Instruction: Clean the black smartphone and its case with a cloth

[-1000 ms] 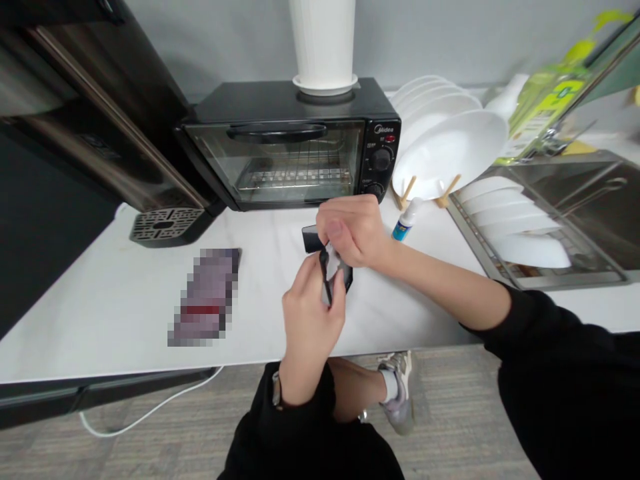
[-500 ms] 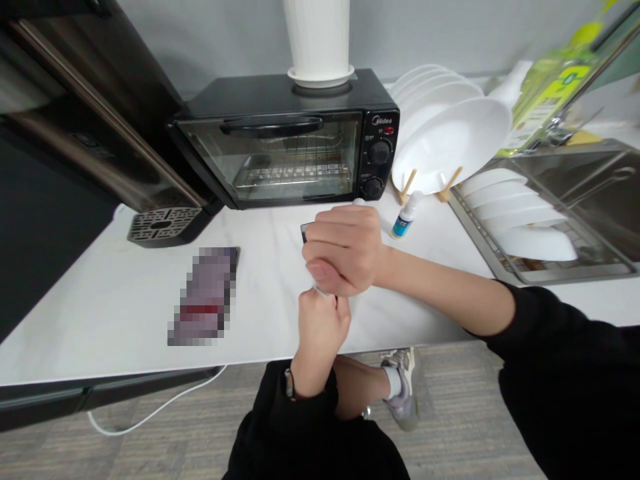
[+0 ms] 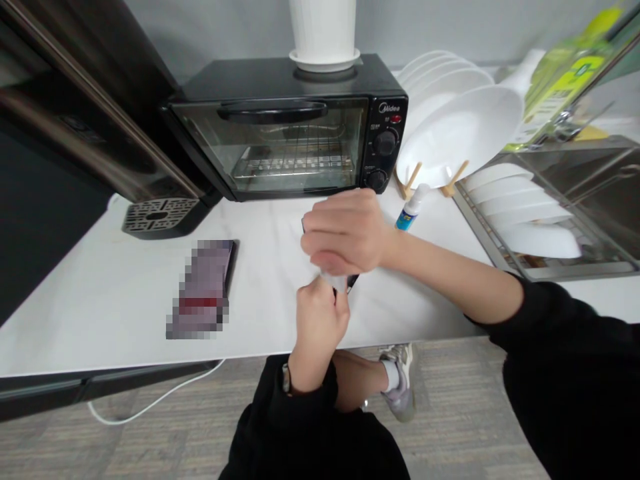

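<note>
- The right hand [image 3: 347, 230] is clenched in a fist-like grip over a small black object [image 3: 353, 281], which it hides almost wholly; only a dark corner shows below the knuckles and a dark edge at the fist's left side.
- What the black object is cannot be told from this view.
- The left hand [image 3: 320, 320] comes up from below, its fingertips pinched together on a bit of white material [image 3: 334, 279] right under the right fist; the two hands touch there.
- Both hands work just above the white desk [image 3: 100, 313], near its front edge and in front of the oven.
- A black toaster oven [image 3: 295, 127] stands at the back of the desk, door shut, with a white ribbed vessel [image 3: 324, 33] on its roof.
- A small white bottle [image 3: 413, 208] with a blue label lies just beside the right wrist, between it and the plate rack.
- White plates [image 3: 460, 127] stand on edge in a wooden rack right of the oven; more plates [image 3: 525, 213] lie in the steel sink tray.
- A phone [image 3: 205, 283], its screen blurred out, lies flat on the desk well left of the hands.
- A dark machine with a drip grille [image 3: 155, 217] stands at the left.
- Black sleeves cover both forearms; a watch shows on the left wrist.
</note>
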Available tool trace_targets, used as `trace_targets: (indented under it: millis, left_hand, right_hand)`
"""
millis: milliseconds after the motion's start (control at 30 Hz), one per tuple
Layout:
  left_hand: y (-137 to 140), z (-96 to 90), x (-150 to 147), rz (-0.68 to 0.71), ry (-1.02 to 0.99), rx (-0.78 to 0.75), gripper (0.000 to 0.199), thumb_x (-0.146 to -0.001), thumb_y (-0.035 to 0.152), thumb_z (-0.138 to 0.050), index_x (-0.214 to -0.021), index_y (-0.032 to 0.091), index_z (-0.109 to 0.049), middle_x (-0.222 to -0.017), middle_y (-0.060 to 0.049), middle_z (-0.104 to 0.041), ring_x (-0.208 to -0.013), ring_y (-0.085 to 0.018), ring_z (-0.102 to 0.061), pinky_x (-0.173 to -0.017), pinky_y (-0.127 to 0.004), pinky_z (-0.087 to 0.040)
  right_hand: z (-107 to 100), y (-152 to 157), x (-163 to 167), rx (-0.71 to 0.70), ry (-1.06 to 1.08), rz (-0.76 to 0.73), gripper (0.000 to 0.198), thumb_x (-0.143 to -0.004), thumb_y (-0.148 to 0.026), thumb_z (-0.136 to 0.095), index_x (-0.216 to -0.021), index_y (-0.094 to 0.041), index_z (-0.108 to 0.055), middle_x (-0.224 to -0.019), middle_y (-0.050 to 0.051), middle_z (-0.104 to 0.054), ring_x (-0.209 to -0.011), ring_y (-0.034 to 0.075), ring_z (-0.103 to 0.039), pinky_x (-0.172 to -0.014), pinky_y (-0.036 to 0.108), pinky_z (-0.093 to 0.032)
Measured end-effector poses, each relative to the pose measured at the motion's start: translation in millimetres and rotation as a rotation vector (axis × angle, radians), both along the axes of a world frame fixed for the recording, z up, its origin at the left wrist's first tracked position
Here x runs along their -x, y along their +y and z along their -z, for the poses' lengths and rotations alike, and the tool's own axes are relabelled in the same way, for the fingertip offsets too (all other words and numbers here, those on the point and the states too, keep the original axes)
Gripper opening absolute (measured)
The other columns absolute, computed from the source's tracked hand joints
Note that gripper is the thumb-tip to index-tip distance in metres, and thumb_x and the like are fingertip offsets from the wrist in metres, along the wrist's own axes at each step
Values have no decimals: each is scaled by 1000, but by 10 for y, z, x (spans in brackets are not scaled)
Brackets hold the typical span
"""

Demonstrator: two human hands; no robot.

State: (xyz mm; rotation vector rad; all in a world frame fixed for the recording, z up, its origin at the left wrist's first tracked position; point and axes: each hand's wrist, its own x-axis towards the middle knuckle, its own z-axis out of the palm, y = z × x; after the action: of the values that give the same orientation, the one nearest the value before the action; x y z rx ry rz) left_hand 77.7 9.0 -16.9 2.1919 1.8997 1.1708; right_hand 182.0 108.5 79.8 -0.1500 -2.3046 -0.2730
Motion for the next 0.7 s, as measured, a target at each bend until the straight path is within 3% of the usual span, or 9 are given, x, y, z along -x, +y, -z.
trace_targets:
  millis: [100, 267, 333, 467, 533, 600, 700]
  left_hand:
    - [6, -92, -25, 6, -26, 7, 37, -103, 27, -48, -69, 21, -61, -61, -5, -67, -59, -21, -69, -57, -30, -42]
    - [-25, -129, -31, -59, -140, 70, 32, -102, 35, -53, -74, 21, -60, -60, -4, -66, -54, -20, -66, -54, -29, -39]
    - [-38, -97, -10, -49, -141, 77, 31, -100, 33, -52, -73, 22, -60, -60, -4, -66, -53, -20, -65, -54, -29, -41]
    - [-42, -40, 34, -24, -101, 5, 26, -93, 27, -46, -77, 20, -65, -77, -12, -75, -78, -29, -74, -66, -35, -50]
    - [-28, -44, 35, -32, -83, 31, 28, -95, 29, -47, -76, 20, -65, -76, -13, -74, -78, -31, -75, -66, -36, -51]
    - [-12, -71, 21, -36, -65, 90, 37, -100, 33, -47, -67, 22, -60, -62, -9, -68, -64, -27, -72, -60, -34, -46]
    - [-1, -120, -11, -41, -86, 113, 44, -103, 36, -50, -60, 23, -54, -54, -5, -62, -54, -22, -67, -56, -31, -41]
  right_hand:
    - [-27, 107, -15, 137, 131, 36, 70, -113, -44, -8, -72, -21, -60, -60, -3, -45, -59, 12, -47, -61, 31, -30]
    - [-10, 45, 31, 484, 227, 336, 69, -113, -50, -16, -56, -21, -44, -54, -4, -34, -51, 10, -31, -57, 32, -24]
    - [2, -46, 54, 444, 209, 329, 68, -113, -46, -14, -59, -21, -47, -56, -3, -36, -54, 11, -34, -59, 32, -27]
    - [28, -132, 51, 78, 35, 119, 62, -113, -46, -16, -75, -22, -59, -67, -1, -47, -68, 14, -48, -69, 31, -36]
    - [33, -65, 16, -56, -21, 24, 61, -113, -49, -17, -79, -24, -61, -69, -2, -48, -70, 14, -50, -67, 30, -35]
    - [26, 45, -23, -60, 17, -17, 65, -112, -49, -11, -79, -24, -60, -69, -2, -48, -68, 14, -50, -64, 30, -33]
    - [7, 184, -48, 175, 141, 20, 68, -112, -49, -7, -68, -21, -52, -63, -3, -41, -60, 11, -43, -61, 30, -30]
